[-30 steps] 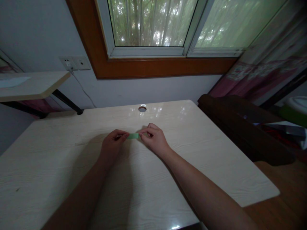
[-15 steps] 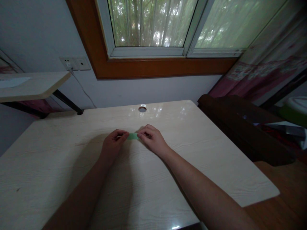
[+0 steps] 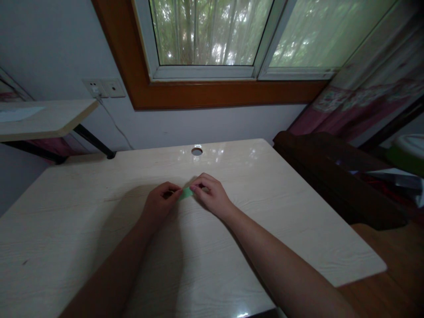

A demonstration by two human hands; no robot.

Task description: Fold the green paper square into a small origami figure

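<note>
A small green strip [image 3: 187,193], flat and thin like paper, is stretched between my two hands over the pale wood-grain table [image 3: 281,212]. My left hand [image 3: 161,199] pinches its left end between thumb and forefinger. At the other end, my right hand [image 3: 211,191] pinches it the same way. Both ends are covered by my fingertips, so only the short middle part shows. Whether the strip touches the tabletop, I cannot tell.
A round cable hole [image 3: 196,151] lies near the table's back edge. On the left, a raised shelf [image 3: 66,119] stands on black legs. Behind are a wall socket [image 3: 103,88] with a cord and a window [image 3: 205,73]. A dark object [image 3: 266,313] shows at the front edge.
My left hand has moved slightly right, closer to my right hand. The green strip now slants, and less of it shows between the fingers. My right hand has hardly moved.
</note>
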